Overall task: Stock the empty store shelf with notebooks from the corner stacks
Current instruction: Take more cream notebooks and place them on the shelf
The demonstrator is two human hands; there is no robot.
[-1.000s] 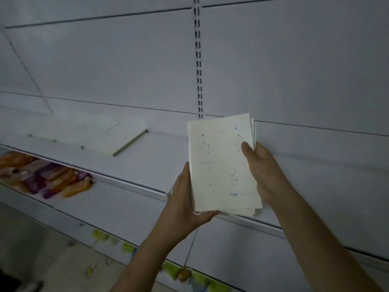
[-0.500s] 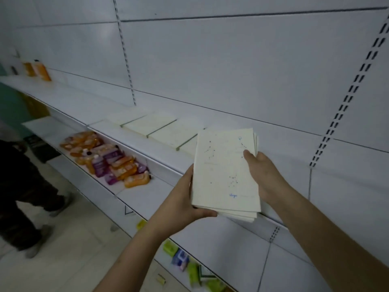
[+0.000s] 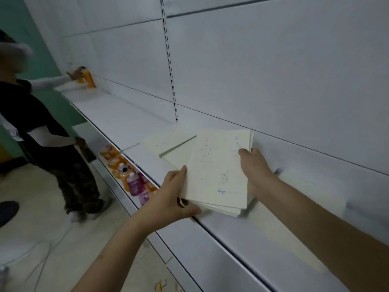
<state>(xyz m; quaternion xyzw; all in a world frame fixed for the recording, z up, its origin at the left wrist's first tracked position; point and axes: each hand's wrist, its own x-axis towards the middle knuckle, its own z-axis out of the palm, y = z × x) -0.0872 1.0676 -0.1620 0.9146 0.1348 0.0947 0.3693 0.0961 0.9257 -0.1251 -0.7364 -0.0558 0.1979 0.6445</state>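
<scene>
I hold a small stack of cream notebooks (image 3: 216,171) with blue constellation dots on the top cover, just above the front of the white shelf (image 3: 242,234). My left hand (image 3: 170,203) grips the stack's lower left corner. My right hand (image 3: 255,169) clasps its right edge, thumb on the cover. More cream notebooks (image 3: 168,142) lie flat on the shelf, just behind and left of the held stack.
Another person (image 3: 44,131) in a black shirt stands at the left, reaching to orange bottles (image 3: 87,77) at the shelf's far end. The lower shelf holds orange and purple packets (image 3: 130,175). A white back panel with slotted uprights (image 3: 169,60) rises behind.
The view has swung left along the shelf, bringing the other person and the orange bottles into sight. The held stack has come down nearer the shelf, beside the notebooks lying there.
</scene>
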